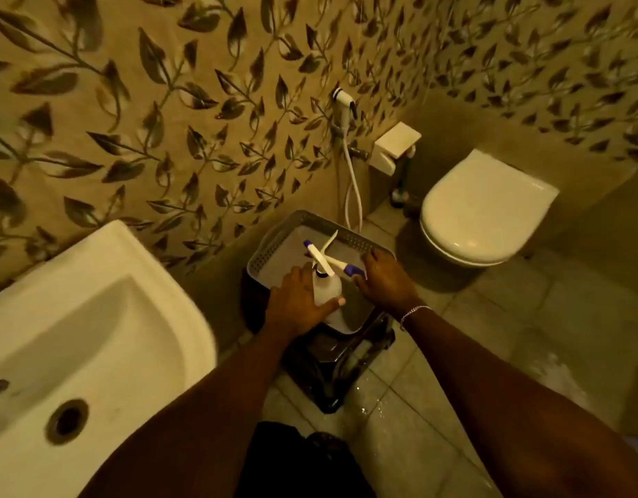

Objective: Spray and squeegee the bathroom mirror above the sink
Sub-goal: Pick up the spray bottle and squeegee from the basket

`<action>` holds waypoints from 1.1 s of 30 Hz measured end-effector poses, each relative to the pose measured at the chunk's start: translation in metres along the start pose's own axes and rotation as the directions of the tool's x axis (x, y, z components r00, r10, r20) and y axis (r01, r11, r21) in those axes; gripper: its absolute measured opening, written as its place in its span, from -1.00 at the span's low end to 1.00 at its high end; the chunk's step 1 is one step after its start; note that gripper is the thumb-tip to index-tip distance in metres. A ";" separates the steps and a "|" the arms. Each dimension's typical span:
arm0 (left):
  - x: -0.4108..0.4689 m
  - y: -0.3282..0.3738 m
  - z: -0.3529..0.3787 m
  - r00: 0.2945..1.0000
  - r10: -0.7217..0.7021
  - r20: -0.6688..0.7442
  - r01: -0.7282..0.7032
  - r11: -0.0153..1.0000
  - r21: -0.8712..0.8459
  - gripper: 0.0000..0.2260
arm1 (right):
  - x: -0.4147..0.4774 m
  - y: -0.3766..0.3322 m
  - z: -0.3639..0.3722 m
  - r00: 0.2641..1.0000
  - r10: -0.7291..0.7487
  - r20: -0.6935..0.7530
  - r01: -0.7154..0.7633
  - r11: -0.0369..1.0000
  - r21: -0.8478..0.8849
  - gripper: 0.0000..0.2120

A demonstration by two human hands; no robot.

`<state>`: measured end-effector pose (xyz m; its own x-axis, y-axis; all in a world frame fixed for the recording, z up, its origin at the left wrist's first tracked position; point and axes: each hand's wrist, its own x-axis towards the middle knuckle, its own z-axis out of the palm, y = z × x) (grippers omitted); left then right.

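The left hand (295, 303) wraps around the spray bottle (326, 289), upright in the basket (271, 246), nozzle pointing up-left; the right hand (385, 282), fingers spread, touches the squeegee (341, 266) lying diagonally beside it

No writing can be read on anything here.

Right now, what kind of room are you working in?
A small bathroom, by the look of it: a white wall-hung sink at the left, a toilet with its lid down at the right, and a hand-held sprayer on the leaf-patterned tile wall.
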<state>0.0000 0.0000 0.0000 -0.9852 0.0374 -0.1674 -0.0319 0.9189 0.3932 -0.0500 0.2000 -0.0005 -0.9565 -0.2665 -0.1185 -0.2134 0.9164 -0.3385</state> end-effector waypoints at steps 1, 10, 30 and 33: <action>0.006 0.001 0.009 0.999 -0.029 -0.025 0.027 0.998 -0.065 -0.03 | 0.004 0.003 0.008 1.000 0.017 0.016 -0.017 1.000 0.004 -0.61; 0.051 0.009 0.070 0.957 -0.248 -0.150 0.142 0.853 -0.502 -0.22 | 0.026 0.024 0.054 0.993 0.084 0.080 -0.087 0.996 0.030 -0.65; 0.060 0.029 -0.021 0.885 -0.378 -0.270 0.058 0.666 -0.743 -0.69 | 0.026 -0.014 -0.009 0.996 0.090 0.027 -0.093 0.975 0.202 -0.66; 0.051 0.037 -0.050 0.874 -0.387 -0.292 0.037 0.654 -0.755 -0.68 | 0.019 -0.028 -0.033 0.995 0.101 0.005 -0.100 0.969 0.225 -0.66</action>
<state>-0.0598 0.0163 0.0515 -0.8983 -0.4380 -0.0342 -0.1849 0.3062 0.9339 -0.0689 0.1787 0.0377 -0.9722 -0.1738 -0.1570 -0.0664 0.8475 -0.5266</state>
